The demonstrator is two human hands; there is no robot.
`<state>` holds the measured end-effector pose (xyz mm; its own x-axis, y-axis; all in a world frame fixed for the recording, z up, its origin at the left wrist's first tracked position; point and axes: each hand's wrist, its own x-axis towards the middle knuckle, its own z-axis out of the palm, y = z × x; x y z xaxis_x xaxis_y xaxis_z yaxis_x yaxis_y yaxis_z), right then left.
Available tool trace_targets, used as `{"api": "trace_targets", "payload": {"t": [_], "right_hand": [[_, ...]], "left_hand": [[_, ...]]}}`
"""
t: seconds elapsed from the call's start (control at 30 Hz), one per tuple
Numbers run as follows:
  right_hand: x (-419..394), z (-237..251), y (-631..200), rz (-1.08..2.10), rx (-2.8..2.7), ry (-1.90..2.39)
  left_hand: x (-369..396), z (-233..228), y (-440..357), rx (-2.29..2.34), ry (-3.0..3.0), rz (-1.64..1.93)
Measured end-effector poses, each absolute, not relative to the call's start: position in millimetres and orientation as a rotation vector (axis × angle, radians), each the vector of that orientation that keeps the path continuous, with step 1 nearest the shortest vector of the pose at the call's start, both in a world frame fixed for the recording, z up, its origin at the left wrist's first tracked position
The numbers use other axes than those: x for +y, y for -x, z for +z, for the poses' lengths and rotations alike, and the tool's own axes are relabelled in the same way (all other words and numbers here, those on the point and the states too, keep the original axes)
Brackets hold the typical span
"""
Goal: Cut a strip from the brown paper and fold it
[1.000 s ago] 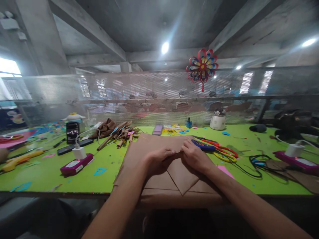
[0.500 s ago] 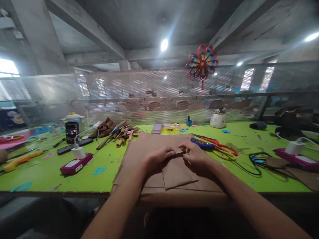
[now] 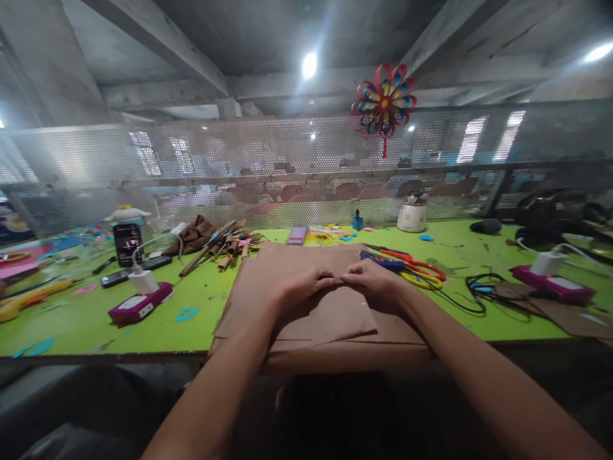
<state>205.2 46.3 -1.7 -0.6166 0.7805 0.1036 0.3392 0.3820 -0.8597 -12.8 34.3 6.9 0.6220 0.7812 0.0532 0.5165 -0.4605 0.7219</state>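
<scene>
A small folded piece of brown paper [image 3: 341, 314] lies on larger brown paper sheets [image 3: 261, 275] in front of me. My left hand [image 3: 306, 285] pinches the far edge of the small piece, its fingers pressed together. Close beside it, my right hand [image 3: 372, 279] is also closed in a pinch on that edge, thumb and forefinger nearly meeting the left fingertips. Part of the far edge is hidden by the fingers. Beyond the right hand lie scissors with red handles [image 3: 424, 269] and a yellow-handled tool [image 3: 421, 281].
Purple power strips with white plugs stand left [image 3: 141, 302] and right [image 3: 553, 284] on the green table [image 3: 201, 332]. Rolled brown paper tubes [image 3: 225, 249], a phone [image 3: 127, 245], a white jar [image 3: 412, 213] and a blue bottle [image 3: 357, 220] are farther back. Black cable [image 3: 474, 300] lies right.
The view has shifted slightly, so the table things sit higher in the picture. My hands have come closer together along the paper's far edge, the right fingers now closed in a tighter pinch.
</scene>
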Motion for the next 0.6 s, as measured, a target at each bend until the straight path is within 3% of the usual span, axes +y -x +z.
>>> {"api": "trace_targets", "payload": {"t": [0.6], "right_hand": [[44.4,-3.0,-207.5,1.080,-2.246,0.891]], "left_hand": [[33.6,4.7,20.9,1.024,-2.293,0.429]]}}
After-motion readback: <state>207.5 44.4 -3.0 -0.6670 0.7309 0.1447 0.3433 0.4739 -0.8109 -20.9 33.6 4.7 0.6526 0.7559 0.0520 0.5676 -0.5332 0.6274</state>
